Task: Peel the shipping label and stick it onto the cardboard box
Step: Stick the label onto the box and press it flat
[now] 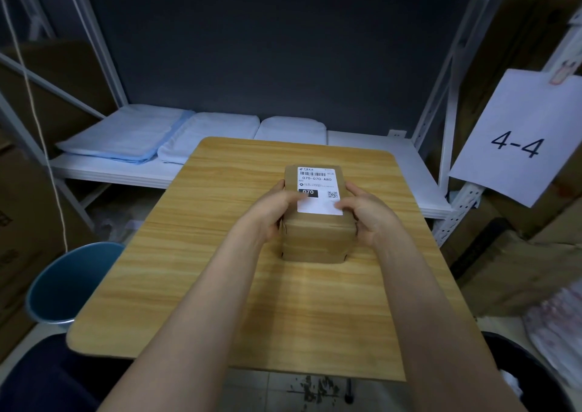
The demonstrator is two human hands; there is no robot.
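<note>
Fingers of the left hand (271,210) hug the cardboard box (316,226) and press the shipping label (319,190) lying flat on top, the right hand (367,213) does the same, and pushing unevenly could leave a wrinkle or a loose corner between both thumbs.

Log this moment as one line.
stage: pressing label down | shipping label: on top of cardboard box | left hand: thumb on label | right hand: thumb on label | box: on table
</note>
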